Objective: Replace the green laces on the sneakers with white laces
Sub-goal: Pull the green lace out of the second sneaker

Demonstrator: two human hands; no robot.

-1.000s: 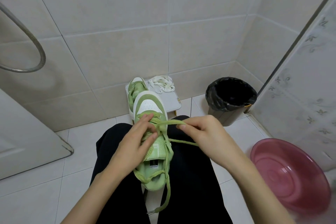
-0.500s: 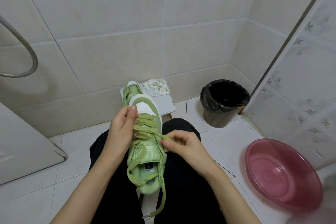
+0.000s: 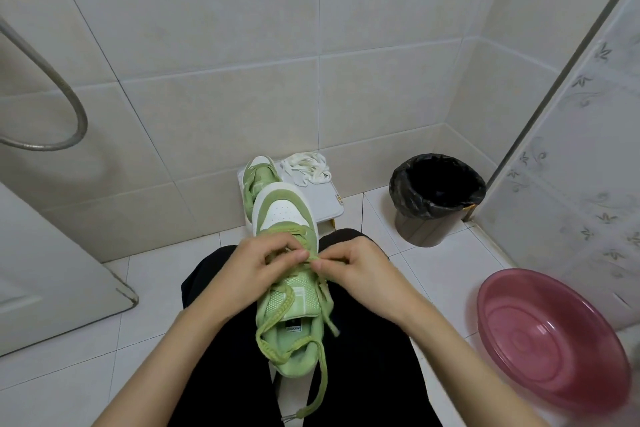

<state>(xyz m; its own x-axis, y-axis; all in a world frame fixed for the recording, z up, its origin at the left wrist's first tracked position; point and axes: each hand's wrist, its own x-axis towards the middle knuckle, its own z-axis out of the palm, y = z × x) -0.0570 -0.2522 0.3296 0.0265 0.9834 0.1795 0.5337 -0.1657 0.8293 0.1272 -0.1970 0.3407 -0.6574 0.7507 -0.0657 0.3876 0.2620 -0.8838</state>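
A green and white sneaker (image 3: 287, 215) lies on my lap, toe pointing away, with its green lace (image 3: 273, 319) loosened and trailing over the heel and down between my knees. My left hand (image 3: 252, 270) is curled over the lace rows at the middle of the shoe and pinches a strand. My right hand (image 3: 360, 270) pinches the lace at the shoe's right edge, thumb tips nearly meeting. The second green sneaker (image 3: 258, 180) stands on a small white stool (image 3: 325, 201) ahead, beside a heap of white laces (image 3: 306, 166).
A black-lined waste bin (image 3: 434, 198) stands on the floor at the right by the wall. A pink plastic basin (image 3: 550, 340) lies at the lower right. A metal shower hose (image 3: 52, 80) loops at the left, above a white panel (image 3: 52, 270).
My left hand dropped from the toe-side rows to the middle of the lacing. My right hand moved up to meet it at the shoe's right edge. The view shifted slightly.
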